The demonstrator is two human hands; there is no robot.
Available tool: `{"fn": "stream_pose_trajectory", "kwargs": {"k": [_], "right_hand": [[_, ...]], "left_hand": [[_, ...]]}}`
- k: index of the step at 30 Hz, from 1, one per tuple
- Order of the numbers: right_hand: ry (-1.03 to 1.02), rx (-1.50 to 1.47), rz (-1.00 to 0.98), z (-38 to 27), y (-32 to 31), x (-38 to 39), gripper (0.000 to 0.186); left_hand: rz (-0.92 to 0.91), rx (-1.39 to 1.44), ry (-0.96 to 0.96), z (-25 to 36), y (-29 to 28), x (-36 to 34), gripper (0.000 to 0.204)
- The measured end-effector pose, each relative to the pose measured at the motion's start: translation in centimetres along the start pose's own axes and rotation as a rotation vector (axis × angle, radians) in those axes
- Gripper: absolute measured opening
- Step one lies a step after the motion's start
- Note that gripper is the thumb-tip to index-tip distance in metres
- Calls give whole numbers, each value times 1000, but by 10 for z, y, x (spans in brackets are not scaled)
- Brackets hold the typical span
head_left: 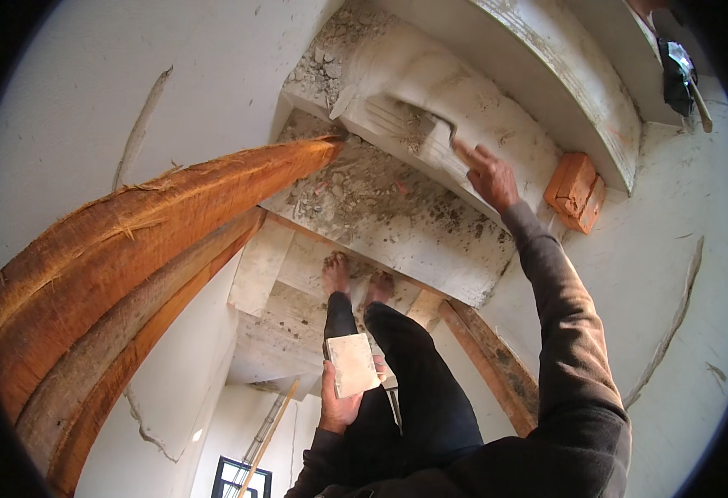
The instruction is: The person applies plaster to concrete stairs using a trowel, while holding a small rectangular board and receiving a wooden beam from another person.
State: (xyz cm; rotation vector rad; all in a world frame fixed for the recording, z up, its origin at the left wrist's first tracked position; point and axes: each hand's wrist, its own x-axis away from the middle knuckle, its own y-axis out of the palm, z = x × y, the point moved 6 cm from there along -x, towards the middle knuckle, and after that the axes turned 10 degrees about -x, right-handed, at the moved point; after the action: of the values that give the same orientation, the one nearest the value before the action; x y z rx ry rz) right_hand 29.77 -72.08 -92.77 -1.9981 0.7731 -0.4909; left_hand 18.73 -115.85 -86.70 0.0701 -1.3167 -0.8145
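Note:
My right hand (493,174) reaches forward to a dusty concrete stair step (496,108), its fingers closed on the handle of what looks like a trowel (448,126). The tool has a bent neck, and its working end is smeared by motion over the step's front edge. Low in front of my legs, my left hand (340,407) grips a square, pale tile-like slab (353,365) with thumb and fingers at its sides. The slab's underside is hidden.
Two stacked red bricks (576,192) sit at the step's right end. Long wooden planks (165,195) slant along the left. Rubble (322,70) lies at the step's far left corner. A dark bag-like thing with a handle (681,79) rests higher up. My bare feet (339,274) stand on lower steps.

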Motion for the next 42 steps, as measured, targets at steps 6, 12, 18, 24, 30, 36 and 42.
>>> {"fn": "stream_pose_trajectory", "kwargs": {"k": [6, 12, 18, 24, 30, 36, 42], "right_hand": [[41, -149, -137, -25, 9, 24, 68], [180, -31, 236, -9, -9, -58, 65], [262, 96, 255, -1, -5, -127, 57], [217, 97, 235, -10, 18, -171, 53], [111, 90, 201, -19, 25, -199, 53], [-59, 124, 7, -32, 22, -161, 61], [-28, 26, -206, -70, 24, -114, 64]], "left_hand": [[-14, 52, -10, 0, 1, -1, 83], [-31, 27, -13, -1, 1, -3, 86], [-35, 37, -37, -3, -6, -3, 88], [-56, 56, -15, 0, -4, -2, 88], [-63, 74, 1, -5, -13, -3, 88], [-46, 77, -56, -2, -15, -2, 88], [-51, 161, -44, 6, -12, -2, 73]]}}
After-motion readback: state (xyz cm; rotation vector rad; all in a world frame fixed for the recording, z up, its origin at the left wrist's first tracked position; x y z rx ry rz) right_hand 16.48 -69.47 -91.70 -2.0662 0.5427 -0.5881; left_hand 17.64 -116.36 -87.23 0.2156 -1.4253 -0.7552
